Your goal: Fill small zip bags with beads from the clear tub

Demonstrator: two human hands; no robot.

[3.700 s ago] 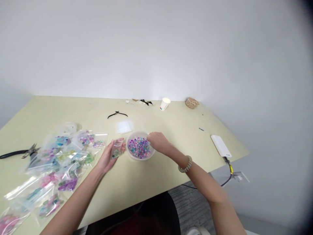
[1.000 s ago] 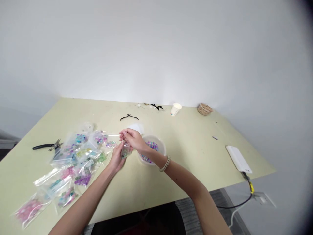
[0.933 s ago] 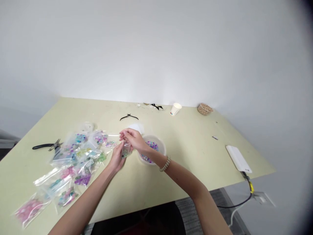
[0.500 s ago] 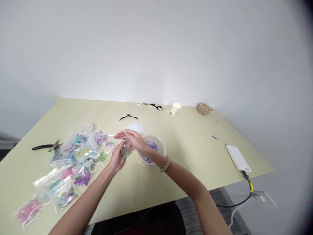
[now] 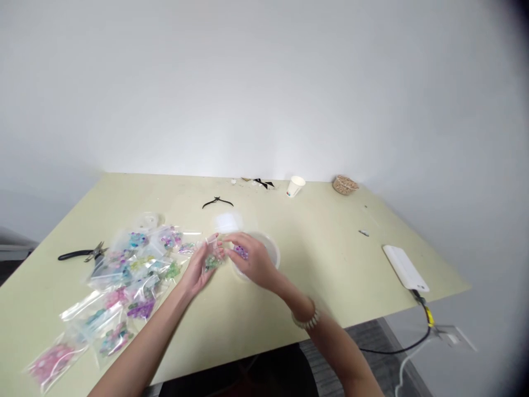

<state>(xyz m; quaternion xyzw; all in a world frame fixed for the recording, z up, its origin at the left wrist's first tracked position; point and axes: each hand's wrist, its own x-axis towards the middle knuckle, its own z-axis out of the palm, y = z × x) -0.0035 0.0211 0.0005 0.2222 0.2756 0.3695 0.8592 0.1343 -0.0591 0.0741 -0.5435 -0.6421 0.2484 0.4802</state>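
Observation:
My left hand [image 5: 198, 270] is closed around a small clear zip bag [image 5: 211, 256] with green beads at its bottom. Just right of the bag, my right hand [image 5: 254, 259] hovers over a round translucent bowl [image 5: 273, 247], thumb and fingers curved with a gap between them; I see nothing held there. Purple and blue beads [image 5: 240, 252] show in the bowl through that gap, and the hand hides much of the rest. A beaded bracelet [image 5: 306, 318] circles my right wrist.
Clear bags of coloured beads [image 5: 142, 309] spread across the left side. Black-handled pliers [image 5: 78, 255] lie beyond them, and another pair [image 5: 217, 202] lies farther back. A paper cup [image 5: 295, 187], a tub of brown bits [image 5: 345, 185] and a white power bank [image 5: 405, 267] stand toward the right.
My right hand has moved right and nearer to me, off the top of the bag and over the bowl. My left hand keeps the bag in almost the same spot.

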